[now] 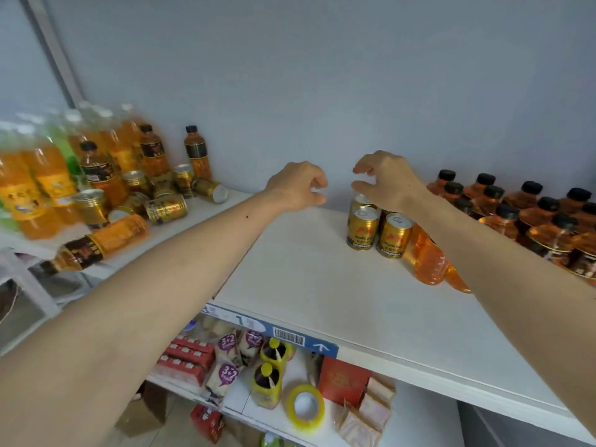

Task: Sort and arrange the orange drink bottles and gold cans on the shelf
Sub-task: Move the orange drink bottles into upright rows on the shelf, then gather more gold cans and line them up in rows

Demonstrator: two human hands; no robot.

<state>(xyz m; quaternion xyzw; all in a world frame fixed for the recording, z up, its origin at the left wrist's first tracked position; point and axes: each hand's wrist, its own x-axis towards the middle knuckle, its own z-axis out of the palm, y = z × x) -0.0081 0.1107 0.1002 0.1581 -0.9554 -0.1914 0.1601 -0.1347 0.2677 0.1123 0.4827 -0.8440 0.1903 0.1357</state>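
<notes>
Several gold cans (377, 229) stand upright in a tight cluster on the white shelf (322, 285), against the back wall. My right hand (385, 183) hovers just above the rear cans with fingers curled and apart, holding nothing. My left hand (298, 187) is to the left of the cans, fingers loosely curled, empty. Orange drink bottles with black caps (522, 214) stand in rows at the right. A mixed heap of orange bottles (103, 169) and gold cans (166, 208) sits at the left, some lying down.
One bottle (96, 245) lies at the left shelf's front edge. Two orange bottles (432, 262) lie beside the can cluster under my right forearm. Lower shelves hold red boxes (190, 356), yellow-capped bottles (271, 366) and a tape roll (304, 408).
</notes>
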